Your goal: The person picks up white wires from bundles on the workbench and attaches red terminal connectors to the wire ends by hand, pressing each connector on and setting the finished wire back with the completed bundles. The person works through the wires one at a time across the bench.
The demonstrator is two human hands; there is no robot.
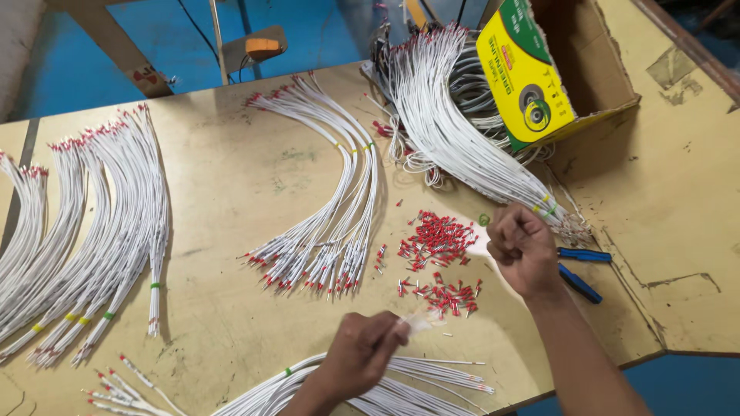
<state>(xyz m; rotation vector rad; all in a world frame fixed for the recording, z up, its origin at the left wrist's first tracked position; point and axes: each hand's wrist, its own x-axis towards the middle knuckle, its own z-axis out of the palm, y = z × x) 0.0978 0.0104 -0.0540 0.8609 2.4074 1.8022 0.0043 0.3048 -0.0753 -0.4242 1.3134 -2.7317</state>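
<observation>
Honestly, the left hand (362, 350) is pinching one white wire's end while the right hand (523, 248), fisted, is hovering near the red ferrules (435, 240), so keeping that tip steady matters.

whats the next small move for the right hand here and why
Probably bring the right hand down to the loose red ferrules and pick one up. It hovers closed just beside that pile, while the left hand pinches something small and pale above the white wires.

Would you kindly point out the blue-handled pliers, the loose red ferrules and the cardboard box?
blue-handled pliers (583, 255): head view, on the upper handle.
loose red ferrules (435, 239): head view, middle of the larger heap.
cardboard box (609, 65): head view, on its inner brown wall.
</observation>
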